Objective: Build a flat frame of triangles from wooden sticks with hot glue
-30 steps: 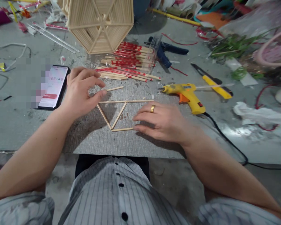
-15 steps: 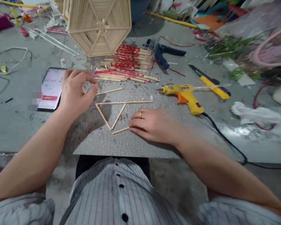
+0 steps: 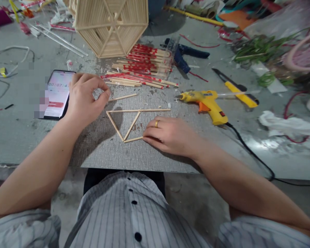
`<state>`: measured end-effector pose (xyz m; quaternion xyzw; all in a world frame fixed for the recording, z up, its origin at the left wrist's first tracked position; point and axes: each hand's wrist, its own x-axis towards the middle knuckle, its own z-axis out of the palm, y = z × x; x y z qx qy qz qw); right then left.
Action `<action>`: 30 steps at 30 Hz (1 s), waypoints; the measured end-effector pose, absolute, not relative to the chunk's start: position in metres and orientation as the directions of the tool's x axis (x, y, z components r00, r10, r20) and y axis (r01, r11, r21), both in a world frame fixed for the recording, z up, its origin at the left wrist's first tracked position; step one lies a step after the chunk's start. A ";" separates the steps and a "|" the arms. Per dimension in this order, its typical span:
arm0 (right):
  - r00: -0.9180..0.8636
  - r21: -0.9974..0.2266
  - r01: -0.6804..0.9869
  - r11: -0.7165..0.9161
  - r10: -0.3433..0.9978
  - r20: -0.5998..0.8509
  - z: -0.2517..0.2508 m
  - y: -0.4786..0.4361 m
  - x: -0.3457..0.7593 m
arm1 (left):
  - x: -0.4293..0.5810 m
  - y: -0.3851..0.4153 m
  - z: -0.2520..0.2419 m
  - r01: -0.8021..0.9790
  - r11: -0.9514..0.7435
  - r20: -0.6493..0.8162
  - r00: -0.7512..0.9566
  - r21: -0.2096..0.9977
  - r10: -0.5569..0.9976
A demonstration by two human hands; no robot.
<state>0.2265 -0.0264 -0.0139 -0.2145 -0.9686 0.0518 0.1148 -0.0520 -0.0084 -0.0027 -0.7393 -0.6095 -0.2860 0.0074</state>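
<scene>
Thin wooden sticks lie as a triangle [image 3: 124, 122] on the grey mat [image 3: 105, 151], with one long stick [image 3: 150, 110] across the top. My right hand [image 3: 170, 134] lies on the mat, fingers pressed together on the right end of a short stick [image 3: 133, 139] at the triangle's lower corner. My left hand [image 3: 84, 98] hovers left of the triangle, thumb and forefinger pinched on the end of another loose stick [image 3: 122, 97].
A phone [image 3: 57, 93] showing a timer lies to the left. A yellow glue gun [image 3: 206, 103] with a black cord sits right of the sticks, with a yellow knife [image 3: 236, 91] beyond. A pile of red-wrapped sticks [image 3: 142, 67] and a hexagonal stick structure [image 3: 110, 26] stand behind.
My right hand slid left and pushed the short bottom stick toward the triangle's lower corner. My left hand closed into a pinch at the end of the loose stick.
</scene>
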 end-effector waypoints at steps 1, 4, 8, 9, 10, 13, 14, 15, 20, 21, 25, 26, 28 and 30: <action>-0.882 -0.149 0.400 0.904 0.424 0.207 -0.014 -0.027 0.226 | -0.050 -0.009 -0.002 0.908 -0.240 0.423 0.079 0.343 0.903; -0.884 -0.143 0.395 0.908 0.418 0.209 -0.014 -0.027 0.226 | -0.045 -0.011 0.002 0.905 -0.208 0.412 0.039 0.372 0.910; -0.883 -0.145 0.401 0.905 0.423 0.201 -0.014 -0.026 0.226 | -0.045 -0.011 0.001 0.900 -0.214 0.419 0.038 0.381 0.907; -0.883 -0.144 0.400 0.905 0.422 0.203 -0.014 -0.026 0.226 | -0.047 -0.011 0.000 0.903 -0.221 0.420 0.051 0.369 0.906; -0.883 -0.142 0.398 0.906 0.421 0.206 -0.015 -0.026 0.226 | -0.049 -0.010 -0.001 0.907 -0.232 0.419 0.070 0.351 0.905; -0.883 -0.140 0.396 0.907 0.418 0.214 -0.015 -0.026 0.226 | -0.053 -0.010 -0.004 0.923 -0.259 0.402 0.130 0.285 0.906; -0.882 -0.142 0.395 0.908 0.418 0.216 -0.015 -0.027 0.225 | -0.054 -0.010 -0.005 0.929 -0.260 0.397 0.141 0.263 0.907; -0.882 -0.145 0.395 0.907 0.419 0.216 -0.016 -0.027 0.225 | -0.055 -0.010 -0.005 0.934 -0.259 0.394 0.149 0.244 0.907; -0.878 -0.151 0.410 0.899 0.434 0.199 -0.015 -0.028 0.224 | -0.053 -0.011 -0.004 0.931 -0.261 0.412 0.139 0.257 0.901; -0.878 -0.151 0.411 0.899 0.435 0.200 -0.015 -0.027 0.224 | -0.052 -0.011 -0.004 0.927 -0.263 0.416 0.134 0.269 0.900; -0.880 -0.151 0.403 0.903 0.428 0.208 -0.015 -0.027 0.223 | -0.051 -0.011 -0.003 0.922 -0.255 0.419 0.117 0.290 0.900; -0.880 -0.151 0.404 0.902 0.429 0.205 -0.015 -0.026 0.223 | -0.051 -0.011 -0.003 0.923 -0.251 0.416 0.114 0.291 0.902; -0.879 -0.148 0.413 0.899 0.436 0.194 -0.015 -0.027 0.223 | -0.050 -0.011 -0.002 0.926 -0.240 0.405 0.108 0.290 0.908; -0.876 -0.147 0.422 0.894 0.444 0.187 -0.015 -0.028 0.223 | -0.048 -0.011 0.000 0.927 -0.222 0.389 0.092 0.303 0.917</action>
